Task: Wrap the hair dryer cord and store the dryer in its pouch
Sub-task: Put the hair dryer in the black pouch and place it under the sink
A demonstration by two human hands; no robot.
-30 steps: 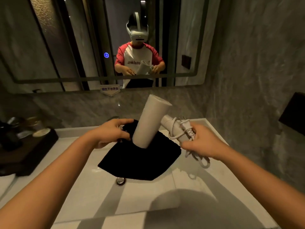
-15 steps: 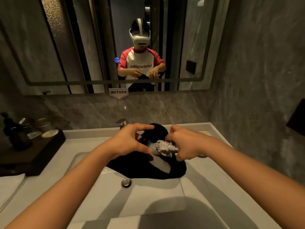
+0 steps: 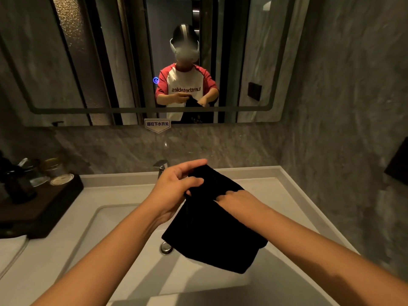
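Observation:
A black fabric pouch [image 3: 212, 237] hangs above the white sink basin [image 3: 123, 244], held up by both hands. My left hand [image 3: 176, 188] pinches the pouch's top edge on the left, thumb and fingers closed on the cloth. My right hand [image 3: 236, 202] grips the same top edge on the right, its fingertips tucked into the opening. The white hair dryer and its cord are out of sight, hidden inside the pouch. The pouch bulges and sags toward the lower right.
A chrome faucet [image 3: 162, 166] stands behind my left hand, and a drain plug [image 3: 166, 248] sits in the basin under the pouch. A dark wooden tray [image 3: 42, 208] with cups and bottles is on the counter at left. A stone wall closes the right side.
The white dryer stood out of the pouch a second ago, then only its plug showed; now all of it is inside. Both hands lifted the pouch off the basin.

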